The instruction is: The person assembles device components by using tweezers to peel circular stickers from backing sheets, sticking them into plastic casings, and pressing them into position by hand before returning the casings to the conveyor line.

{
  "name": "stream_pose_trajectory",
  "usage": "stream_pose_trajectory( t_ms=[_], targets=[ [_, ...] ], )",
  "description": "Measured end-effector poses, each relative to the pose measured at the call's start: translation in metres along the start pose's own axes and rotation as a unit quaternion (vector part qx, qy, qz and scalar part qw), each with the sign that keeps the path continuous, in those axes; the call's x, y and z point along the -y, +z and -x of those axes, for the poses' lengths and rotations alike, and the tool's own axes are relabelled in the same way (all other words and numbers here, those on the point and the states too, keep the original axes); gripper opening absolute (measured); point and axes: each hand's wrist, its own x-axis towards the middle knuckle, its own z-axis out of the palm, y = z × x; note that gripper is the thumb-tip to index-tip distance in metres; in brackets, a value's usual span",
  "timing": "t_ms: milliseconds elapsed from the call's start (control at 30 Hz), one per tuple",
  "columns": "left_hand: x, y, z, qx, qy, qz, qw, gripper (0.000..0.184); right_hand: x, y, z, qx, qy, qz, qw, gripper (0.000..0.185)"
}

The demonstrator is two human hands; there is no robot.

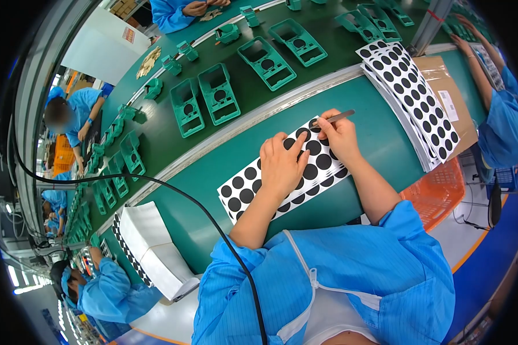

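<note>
White sheets of round black stickers [234,204] lie stacked at a slant on the green bench before me. My left hand [279,167] rests on the top sheet with its fingers spread, pressing near its middle. At the far right corner of the sheets, my right hand [338,135] grips a pair of metal tweezers [343,115], their tip end over the black dots by the sheet's edge. Whether the tips touch a dot is too small to tell.
Green plastic housings [218,95] stand along the dark conveyor beyond a metal rail. A thick pile of dotted sheets [406,92] lies on cardboard at right, above an orange basket [437,192]. White-backed sheets [155,244] lie at left. A black cable [204,213] crosses the view. Co-workers sit around.
</note>
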Motion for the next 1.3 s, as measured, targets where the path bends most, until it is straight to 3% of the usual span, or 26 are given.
stream_pose_trajectory(
  t_ms=[333, 400, 533, 633, 767, 933, 1000, 1133, 1200, 1267, 1300],
  targets=[
    [0.001, 0.001, 0.002, -0.035, -0.017, 0.048, 0.998, 0.040, -0.010, -0.004, -0.002, 0.026, -0.011, -0.068, 0.997, 0.007],
    [0.003, 0.002, 0.003, -0.062, -0.034, 0.088, 0.994, 0.042, -0.014, -0.010, -0.004, 0.130, -0.023, -0.146, 0.980, 0.006],
    [0.006, 0.002, 0.003, -0.057, -0.017, 0.073, 0.996, 0.047, 0.001, -0.021, -0.003, 0.191, 0.055, -0.290, 0.936, 0.007],
    [0.006, 0.005, 0.005, -0.048, -0.014, 0.079, 0.996, 0.048, -0.011, -0.025, -0.011, 0.082, 0.028, -0.307, 0.948, 0.007],
    [0.014, 0.011, 0.007, -0.084, -0.026, 0.109, 0.990, 0.047, -0.015, -0.018, -0.010, 0.005, 0.015, -0.177, 0.984, 0.012],
    [0.023, -0.002, 0.017, -0.192, -0.027, 0.245, 0.950, 0.039, -0.026, -0.019, -0.013, 0.031, -0.004, -0.187, 0.982, 0.008],
    [0.044, -0.018, 0.022, -0.215, -0.033, 0.195, 0.957, 0.042, -0.024, -0.019, -0.011, 0.033, -0.001, -0.184, 0.982, 0.008],
    [0.160, -0.054, 0.027, -0.338, -0.156, 0.052, 0.927, 0.038, -0.024, -0.021, -0.012, 0.051, -0.016, -0.158, 0.986, 0.007],
    [0.229, -0.066, 0.048, -0.365, -0.265, -0.030, 0.892, 0.039, -0.025, -0.021, -0.013, 0.039, -0.001, -0.178, 0.983, 0.007],
    [0.286, -0.073, 0.073, -0.407, -0.393, -0.009, 0.824, 0.041, -0.028, -0.024, -0.015, 0.038, 0.003, -0.201, 0.979, 0.006],
    [0.303, -0.080, 0.082, -0.422, -0.406, -0.066, 0.808, 0.042, -0.028, -0.026, -0.014, 0.040, 0.010, -0.219, 0.975, 0.007]
  ],
)
